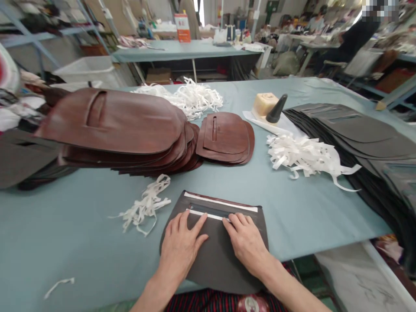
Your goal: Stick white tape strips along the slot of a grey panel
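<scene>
Bare forearms, no sleeves; red-black striped garment (208,301) at lap

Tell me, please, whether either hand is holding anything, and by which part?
Nothing is gripped. The left hand and right hand lie flat on the dark leather piece, fingers pressing beside the lower white tape strip along its slot.

Just one head cam, looking forward and down across the table (81,225). Close over the near edge, with the workshop behind.
</scene>
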Motion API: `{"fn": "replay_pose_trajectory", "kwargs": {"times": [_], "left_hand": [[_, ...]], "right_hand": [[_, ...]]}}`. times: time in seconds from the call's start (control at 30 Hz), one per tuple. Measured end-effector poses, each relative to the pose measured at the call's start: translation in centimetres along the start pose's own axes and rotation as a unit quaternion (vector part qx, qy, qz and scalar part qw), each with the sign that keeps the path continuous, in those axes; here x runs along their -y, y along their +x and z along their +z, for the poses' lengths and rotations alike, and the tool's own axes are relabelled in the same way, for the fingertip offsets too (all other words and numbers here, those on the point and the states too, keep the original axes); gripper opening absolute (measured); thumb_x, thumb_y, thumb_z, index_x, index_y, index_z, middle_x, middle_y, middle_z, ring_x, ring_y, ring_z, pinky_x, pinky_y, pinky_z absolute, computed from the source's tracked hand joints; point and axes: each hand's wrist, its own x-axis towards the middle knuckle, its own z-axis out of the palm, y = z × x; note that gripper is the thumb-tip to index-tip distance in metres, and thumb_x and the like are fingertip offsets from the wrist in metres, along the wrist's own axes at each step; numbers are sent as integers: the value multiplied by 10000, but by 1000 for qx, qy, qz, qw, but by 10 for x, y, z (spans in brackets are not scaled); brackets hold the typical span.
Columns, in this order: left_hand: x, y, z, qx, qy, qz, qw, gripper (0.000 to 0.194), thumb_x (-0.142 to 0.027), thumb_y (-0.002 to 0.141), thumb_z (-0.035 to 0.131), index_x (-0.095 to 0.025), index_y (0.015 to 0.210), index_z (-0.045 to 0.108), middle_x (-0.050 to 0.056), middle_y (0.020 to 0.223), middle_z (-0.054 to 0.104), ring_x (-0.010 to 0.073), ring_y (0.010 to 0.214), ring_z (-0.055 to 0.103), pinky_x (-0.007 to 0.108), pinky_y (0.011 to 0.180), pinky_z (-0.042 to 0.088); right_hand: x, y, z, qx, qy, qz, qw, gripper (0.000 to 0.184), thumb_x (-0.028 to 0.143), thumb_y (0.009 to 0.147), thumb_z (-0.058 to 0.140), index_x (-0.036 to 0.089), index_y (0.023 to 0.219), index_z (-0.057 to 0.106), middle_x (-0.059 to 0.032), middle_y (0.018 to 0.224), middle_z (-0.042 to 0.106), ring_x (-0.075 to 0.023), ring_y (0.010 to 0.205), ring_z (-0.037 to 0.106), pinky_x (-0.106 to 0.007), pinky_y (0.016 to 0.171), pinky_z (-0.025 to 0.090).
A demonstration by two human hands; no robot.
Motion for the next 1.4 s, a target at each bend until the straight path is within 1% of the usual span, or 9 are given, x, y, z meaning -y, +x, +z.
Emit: {"fn": "replay_pose_trajectory", "kwargs": {"times": [0.2, 0.27, 0.37, 0.53, 0.73, 0.87, 0.97, 1.1, 1.4], "left_hand": [[-1, -1, -2, -22, -16, -31, 999, 484, -403, 858, 524, -339, 1334, 457, 129, 1277, 460, 304, 1127, 453, 473, 934, 410], [0, -2, 0, -24, -25, -35, 999, 483, -402, 863, 515, -320, 1336, 460, 132, 1269, 470, 305, 1126, 452, 472, 932, 409], [-1, -2, 4, -27, -32, -45, 998, 465, -376, 876, 495, -309, 1336, 465, 135, 1269, 475, 312, 1127, 448, 479, 933, 401], [-16, -5, 9, -40, -35, -90, 995, 453, -327, 895, 462, -287, 1345, 458, 146, 1282, 474, 323, 1114, 454, 481, 904, 407], [-36, -11, 8, -40, -30, -133, 990, 491, -304, 897, 455, -264, 1384, 400, 158, 1304, 471, 352, 1115, 455, 501, 855, 423], [-40, -13, 9, -56, -54, -151, 985, 531, -291, 893, 464, -191, 1404, 360, 186, 1303, 469, 361, 1145, 447, 514, 863, 422], [-38, -13, 11, -90, -98, -105, 985, 483, -283, 880, 493, -169, 1346, 436, 187, 1315, 458, 350, 1225, 407, 502, 923, 403], [-36, -12, 11, -63, -135, 4, 989, 472, -351, 850, 542, -221, 1301, 487, 152, 1363, 428, 343, 1322, 308, 520, 1022, 332], [-39, -11, 5, -53, -119, 4, 991, 467, -381, 850, 532, -220, 1288, 509, 168, 1359, 429, 355, 1334, 295, 544, 1033, 317]], "right_hand": [[-19, -10, 5, -52, 76, 22, 996, 203, 84, 893, 419, 154, 963, 597, -92, 920, 552, -222, 896, 491, -366, 798, 426], [-32, -17, 4, -89, 112, 58, 988, 171, 116, 908, 420, 167, 889, 582, -78, 894, 548, -208, 871, 500, -351, 791, 428], [-49, -29, 0, -130, 151, 125, 972, 161, 136, 914, 414, 176, 886, 568, -63, 862, 551, -190, 836, 519, -321, 765, 434], [-55, -37, -9, -110, 189, 181, 959, 147, 139, 891, 449, 198, 862, 581, -37, 832, 554, -171, 787, 541, -284, 721, 438], [-50, -33, -11, -92, 164, 194, 963, 96, 101, 831, 543, 194, 814, 558, -43, 873, 542, -188, 845, 520, -308, 759, 444], [-52, -29, -10, -67, 122, 194, 971, 128, 65, 803, 549, 189, 775, 530, -47, 858, 531, -191, 826, 500, -306, 739, 440], [-53, -27, -9, -41, 89, 178, 979, 141, 67, 810, 528, 190, 743, 516, -48, 848, 530, -187, 810, 492, -297, 723, 429], [-51, -25, -7, -25, 53, 177, 982, 138, 78, 823, 501, 188, 740, 508, -51, 831, 524, -186, 790, 490, -290, 704, 418], [-43, -26, -3, -39, 25, 166, 985, 164, 67, 828, 438, 190, 724, 469, -49, 771, 513, -183, 729, 500, -295, 681, 403]]}}
